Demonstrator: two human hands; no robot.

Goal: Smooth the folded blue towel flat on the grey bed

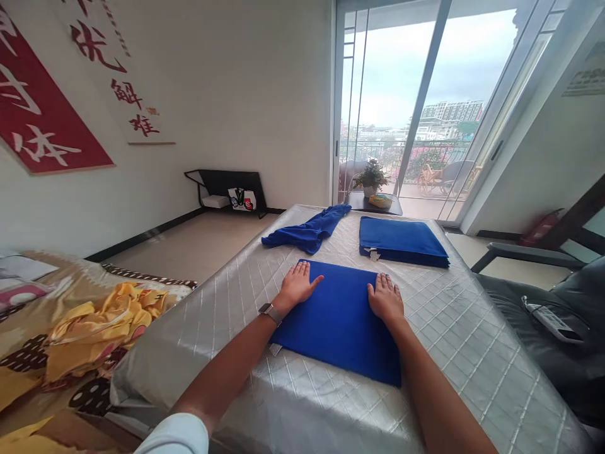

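Our left hand and right hand lie flat and open, gripping nothing, pressing the folded towel beneath our palms. Push unevenly and it could skid on the slick cover underneath.

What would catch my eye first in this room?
The bright blue cloth, folded flat at the middle of the silver quilted surface, with the left hand and right hand lying open on its far corners. Behind it sit a neat stack of the same blue on the right and a crumpled cloth on the left. A red banner hangs on the left wall.
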